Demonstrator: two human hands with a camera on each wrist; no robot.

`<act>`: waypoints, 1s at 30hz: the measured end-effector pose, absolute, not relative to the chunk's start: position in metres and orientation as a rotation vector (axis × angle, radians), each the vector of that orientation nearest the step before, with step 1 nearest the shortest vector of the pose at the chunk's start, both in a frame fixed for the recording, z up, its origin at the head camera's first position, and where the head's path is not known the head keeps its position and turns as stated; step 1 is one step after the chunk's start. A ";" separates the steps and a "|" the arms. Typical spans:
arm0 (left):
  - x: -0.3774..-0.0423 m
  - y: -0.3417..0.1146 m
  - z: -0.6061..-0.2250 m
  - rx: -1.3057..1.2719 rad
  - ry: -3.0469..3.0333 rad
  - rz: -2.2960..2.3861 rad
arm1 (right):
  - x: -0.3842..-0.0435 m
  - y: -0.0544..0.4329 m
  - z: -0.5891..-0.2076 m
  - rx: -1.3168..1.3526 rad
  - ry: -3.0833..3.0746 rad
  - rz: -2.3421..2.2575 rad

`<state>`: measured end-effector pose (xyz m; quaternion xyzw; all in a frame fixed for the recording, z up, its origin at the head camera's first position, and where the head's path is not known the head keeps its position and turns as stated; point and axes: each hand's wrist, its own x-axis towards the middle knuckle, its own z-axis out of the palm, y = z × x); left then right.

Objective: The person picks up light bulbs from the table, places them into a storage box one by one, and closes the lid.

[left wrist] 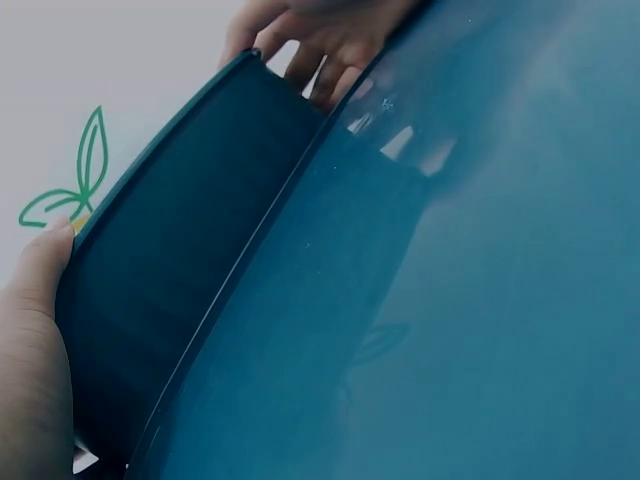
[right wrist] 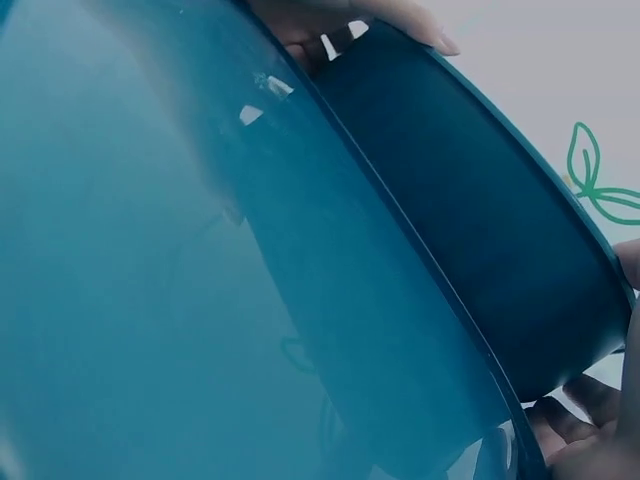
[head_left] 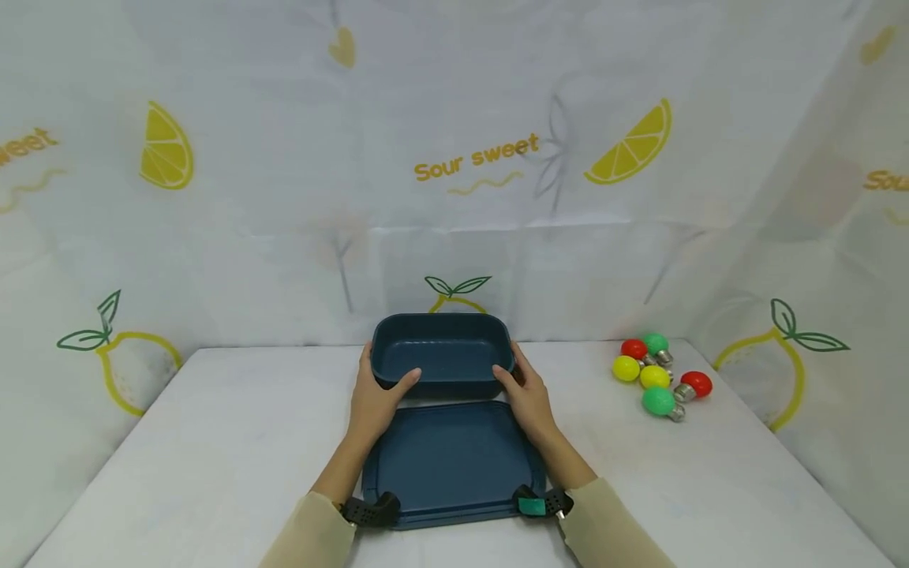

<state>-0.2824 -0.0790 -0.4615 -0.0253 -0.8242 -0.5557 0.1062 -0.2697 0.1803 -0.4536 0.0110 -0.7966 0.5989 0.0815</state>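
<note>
A dark blue rectangular box [head_left: 442,363] with rounded corners stands open-topped near the back of the table. At its left end my left hand [head_left: 374,401] grips it, thumb over the near rim. My right hand [head_left: 528,401] holds the right end in the same way. Nothing shows inside the box in the head view. Directly in front of it lies a flat, dark blue, raised-edge lid or tray [head_left: 454,461], beneath my wrists. Both wrist views show the box's near wall [left wrist: 190,230] beyond the glossy flat piece [right wrist: 180,300], with fingers around both ends.
To the right on the white table [head_left: 234,442] lies a cluster of egg-shaped coloured bulbs with silvery bases: green [head_left: 658,401], yellow [head_left: 626,368] and red [head_left: 697,384] ones. A white curtain [head_left: 284,197] printed with lemons hangs right behind the box.
</note>
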 end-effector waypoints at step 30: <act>-0.283 -0.079 -0.461 -0.103 -2.376 -1.663 | -0.232 0.290 -0.424 0.004 -2.459 1.071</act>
